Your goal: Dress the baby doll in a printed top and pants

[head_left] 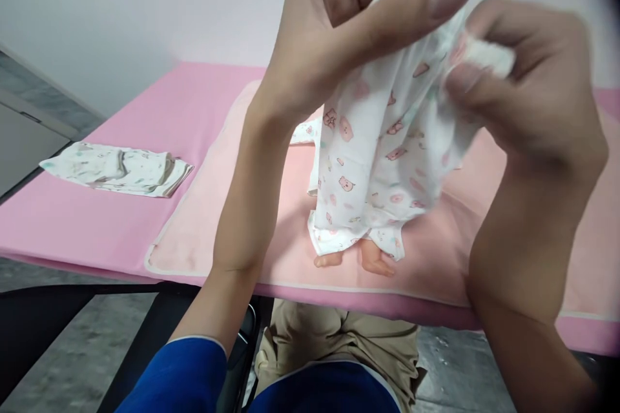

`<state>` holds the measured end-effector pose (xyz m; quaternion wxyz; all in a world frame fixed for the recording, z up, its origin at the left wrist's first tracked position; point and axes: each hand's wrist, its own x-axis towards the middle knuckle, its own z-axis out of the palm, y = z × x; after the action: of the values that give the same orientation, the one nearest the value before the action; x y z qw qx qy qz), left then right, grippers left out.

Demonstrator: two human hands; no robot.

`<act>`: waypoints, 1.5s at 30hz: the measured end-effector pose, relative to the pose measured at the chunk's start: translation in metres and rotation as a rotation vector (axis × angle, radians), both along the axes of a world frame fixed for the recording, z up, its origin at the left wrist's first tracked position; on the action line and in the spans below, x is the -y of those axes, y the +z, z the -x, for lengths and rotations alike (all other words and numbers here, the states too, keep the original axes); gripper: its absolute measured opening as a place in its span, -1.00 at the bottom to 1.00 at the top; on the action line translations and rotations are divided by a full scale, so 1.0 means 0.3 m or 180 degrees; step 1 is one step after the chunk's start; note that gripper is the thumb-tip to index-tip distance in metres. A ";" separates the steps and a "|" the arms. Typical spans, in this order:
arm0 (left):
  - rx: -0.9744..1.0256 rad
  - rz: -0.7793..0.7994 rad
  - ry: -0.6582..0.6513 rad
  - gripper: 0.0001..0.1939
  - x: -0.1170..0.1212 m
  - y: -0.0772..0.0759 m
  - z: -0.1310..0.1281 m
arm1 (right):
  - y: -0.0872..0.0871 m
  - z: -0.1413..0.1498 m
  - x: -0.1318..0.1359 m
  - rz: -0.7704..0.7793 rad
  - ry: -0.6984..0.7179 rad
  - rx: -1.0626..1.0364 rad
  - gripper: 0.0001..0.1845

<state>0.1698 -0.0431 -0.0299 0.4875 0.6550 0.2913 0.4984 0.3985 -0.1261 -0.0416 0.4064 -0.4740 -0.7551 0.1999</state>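
Close to the camera, I hold up a white baby garment [358,161] printed with pink bears; its exact cut is hard to make out. My left hand [349,19] grips its top edge between fingers and outstretched thumb. Bunched cloth is pinched in my right hand [527,77], which is slightly blurred. Behind the hanging fabric lies a doll on its back, with only its feet [375,259] plainly showing. Similar printed cloth [329,240] reaches down around the doll's ankles, and a sleeve-like piece [305,133] shows beside it. The doll's head and body are hidden.
A peach mat [194,232] with pale edging covers part of the pink table [159,103]. Folded printed cloths [116,169] lie to the left. A pale wall [121,6] rises behind. Below the front edge are dark frame bars and my legs [334,335].
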 end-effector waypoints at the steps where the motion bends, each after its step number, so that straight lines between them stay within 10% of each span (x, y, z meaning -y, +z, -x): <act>1: 0.0006 -0.0339 -0.0067 -0.77 0.020 0.008 0.001 | 0.001 0.015 0.015 0.0046 0.0113 0.0238 -0.47; 4: -0.0310 -0.0868 -0.0327 -0.81 0.032 0.013 0.010 | -0.003 0.038 0.044 0.0109 0.0307 0.0384 -0.68; 8: -0.0494 -0.1616 -0.1195 -0.68 -0.034 -0.010 0.026 | -0.037 0.058 0.025 -0.0705 -0.0075 -0.1019 -0.77; 11: -0.0637 -0.2137 -0.0914 -0.52 -0.054 -0.015 0.023 | -0.070 0.065 -0.018 -0.0236 0.0208 -0.1025 -0.63; 15: -0.0653 -0.1889 -0.0294 -0.61 -0.030 -0.012 -0.005 | -0.089 0.050 -0.059 0.0934 0.1127 0.0018 -0.43; 22: -0.0475 -0.0890 -0.1165 -0.66 -0.062 -0.047 -0.006 | -0.060 0.003 -0.009 -0.0177 0.0324 -0.0862 -0.72; 28: 0.0036 -0.1368 -0.1235 -0.78 -0.072 -0.076 -0.024 | -0.041 0.016 -0.022 0.1032 0.1703 0.0554 -0.70; 34: -0.0830 -0.0994 -0.2085 -0.68 -0.093 -0.070 0.006 | -0.078 -0.074 -0.050 0.0196 0.0635 -0.0884 -0.51; 41: -0.0287 -0.0972 -0.1192 -0.60 -0.057 -0.064 -0.011 | -0.053 -0.074 -0.035 0.1494 0.1231 0.0284 -0.44; 45: -0.1102 -0.0892 -0.1896 -0.62 -0.094 -0.066 0.020 | -0.053 0.007 -0.014 -0.0083 0.0541 -0.0850 -0.49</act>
<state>0.1639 -0.0147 -0.0498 0.4603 0.8461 0.0949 0.2516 0.3963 -0.1218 -0.0576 0.4909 -0.3723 -0.7343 0.2850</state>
